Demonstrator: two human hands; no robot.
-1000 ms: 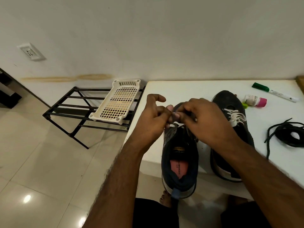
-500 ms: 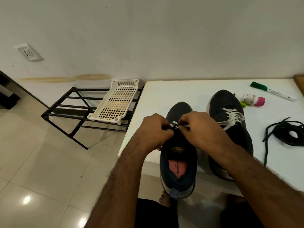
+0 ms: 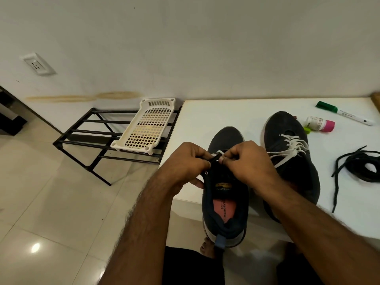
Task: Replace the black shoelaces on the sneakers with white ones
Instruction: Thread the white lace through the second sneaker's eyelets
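At the near edge of the white table [image 3: 226,112], I keep the dark mesh sneaker [image 3: 225,194] heel-toward-me so its eyelets face up. My left hand [image 3: 185,163] pinches the flap there; my right hand [image 3: 246,161] pinches the white lace [image 3: 218,154] for threading. Right of this sneaker stands its laced twin [image 3: 292,153]; farther right lie the discarded black laces [image 3: 364,167].

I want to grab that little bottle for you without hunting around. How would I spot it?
Look at the white table, towards its far right corner. The small bottle lies on its side between the right sneaker's toe and the green-capped marker. Only it has a bright pink cap.
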